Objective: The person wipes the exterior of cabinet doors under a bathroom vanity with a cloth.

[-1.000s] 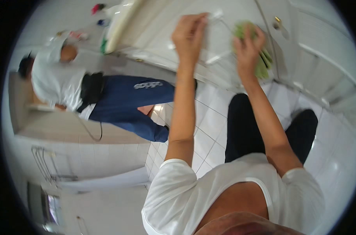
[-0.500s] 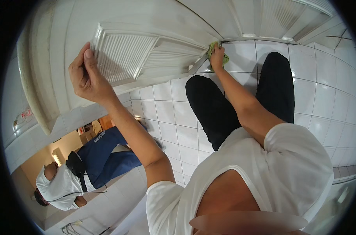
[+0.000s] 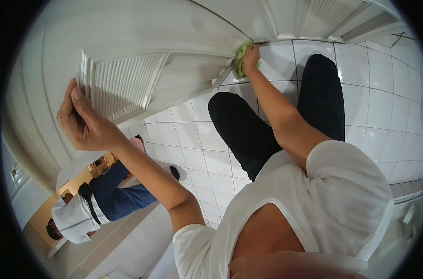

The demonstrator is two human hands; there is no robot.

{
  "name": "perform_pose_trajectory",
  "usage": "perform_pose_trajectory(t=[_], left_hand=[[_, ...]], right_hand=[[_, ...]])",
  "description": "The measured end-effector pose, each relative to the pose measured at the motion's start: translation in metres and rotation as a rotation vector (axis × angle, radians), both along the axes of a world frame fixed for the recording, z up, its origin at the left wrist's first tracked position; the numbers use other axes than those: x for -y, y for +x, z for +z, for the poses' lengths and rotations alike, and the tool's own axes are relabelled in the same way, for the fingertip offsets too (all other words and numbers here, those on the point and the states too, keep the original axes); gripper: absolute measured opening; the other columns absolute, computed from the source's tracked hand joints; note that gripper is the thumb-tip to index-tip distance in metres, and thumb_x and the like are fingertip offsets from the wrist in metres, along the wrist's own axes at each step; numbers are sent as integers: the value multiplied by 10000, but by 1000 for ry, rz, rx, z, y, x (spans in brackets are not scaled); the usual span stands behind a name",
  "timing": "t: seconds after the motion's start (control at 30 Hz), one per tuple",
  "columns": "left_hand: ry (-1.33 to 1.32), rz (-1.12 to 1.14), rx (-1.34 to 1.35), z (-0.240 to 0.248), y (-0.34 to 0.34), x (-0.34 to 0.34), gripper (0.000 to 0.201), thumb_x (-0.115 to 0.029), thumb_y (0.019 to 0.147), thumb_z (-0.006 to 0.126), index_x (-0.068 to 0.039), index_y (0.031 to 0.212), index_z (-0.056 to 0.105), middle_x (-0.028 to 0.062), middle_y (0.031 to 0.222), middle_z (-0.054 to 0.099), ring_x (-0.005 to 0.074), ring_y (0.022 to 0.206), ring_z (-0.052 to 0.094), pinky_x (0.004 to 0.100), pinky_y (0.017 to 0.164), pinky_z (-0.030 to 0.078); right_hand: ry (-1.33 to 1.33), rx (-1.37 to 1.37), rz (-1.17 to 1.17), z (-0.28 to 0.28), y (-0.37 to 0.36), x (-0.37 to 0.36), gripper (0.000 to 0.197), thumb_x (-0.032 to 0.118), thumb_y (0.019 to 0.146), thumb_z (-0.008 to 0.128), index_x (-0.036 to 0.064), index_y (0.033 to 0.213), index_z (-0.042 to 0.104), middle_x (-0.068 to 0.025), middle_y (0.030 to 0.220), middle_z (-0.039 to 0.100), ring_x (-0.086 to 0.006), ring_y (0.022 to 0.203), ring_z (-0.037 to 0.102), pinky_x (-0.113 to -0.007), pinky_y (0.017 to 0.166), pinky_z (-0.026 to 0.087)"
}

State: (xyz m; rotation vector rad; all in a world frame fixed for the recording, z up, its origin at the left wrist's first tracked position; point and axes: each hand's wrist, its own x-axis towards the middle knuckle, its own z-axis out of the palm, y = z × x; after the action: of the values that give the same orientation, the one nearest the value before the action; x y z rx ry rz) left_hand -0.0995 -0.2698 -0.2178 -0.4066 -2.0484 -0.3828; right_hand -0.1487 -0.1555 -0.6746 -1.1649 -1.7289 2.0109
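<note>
The left hand (image 3: 83, 123) is nearest, its grip curled narrow around the outer edge of the white louvred door (image 3: 142, 79), thumb laid along the edge and fingers wrapped behind it. Farther out, the right hand (image 3: 251, 55) has its grip closed on a green cloth (image 3: 240, 60), pressed against the door's lower corner just above the white tiled floor (image 3: 207, 153). Beyond the door's edge, another person (image 3: 97, 204) in a white shirt and blue trousers bends over.

A co-worker (image 3: 95, 204) in blue trousers crouches on the white-tiled floor (image 3: 207, 162).
</note>
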Motion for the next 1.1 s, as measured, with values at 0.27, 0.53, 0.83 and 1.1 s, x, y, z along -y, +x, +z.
perform_pose_trajectory(t=[0.27,0.53,0.83,1.1], left_hand=[[59,23,-2,-8,11,12,92,-63,897,653,2,880,716,55,842,705,72,702,595,206,621,497],[42,6,-31,-4,7,11,99,-80,886,670,6,863,712,64,831,701,71,692,625,189,612,544],[67,-68,-1,-2,10,6,101,-82,886,672,9,884,715,58,833,698,70,687,623,190,606,543],[21,-38,-5,0,13,-2,90,-74,891,664,-4,879,719,48,839,705,62,669,594,188,603,521]], right_hand=[[205,-522,223,135,44,16,139,13,803,595,-12,938,619,-158,992,562,-299,960,556,-347,827,444],[448,-890,337,166,38,-2,155,-8,831,561,0,978,609,-172,1082,541,-332,992,555,-382,858,451],[354,-613,267,137,59,4,202,-33,831,587,8,1018,521,-171,1003,506,-343,930,518,-398,856,428],[356,-952,439,282,74,5,291,-25,745,690,49,1020,628,-90,961,503,-230,804,572,-307,691,489]])
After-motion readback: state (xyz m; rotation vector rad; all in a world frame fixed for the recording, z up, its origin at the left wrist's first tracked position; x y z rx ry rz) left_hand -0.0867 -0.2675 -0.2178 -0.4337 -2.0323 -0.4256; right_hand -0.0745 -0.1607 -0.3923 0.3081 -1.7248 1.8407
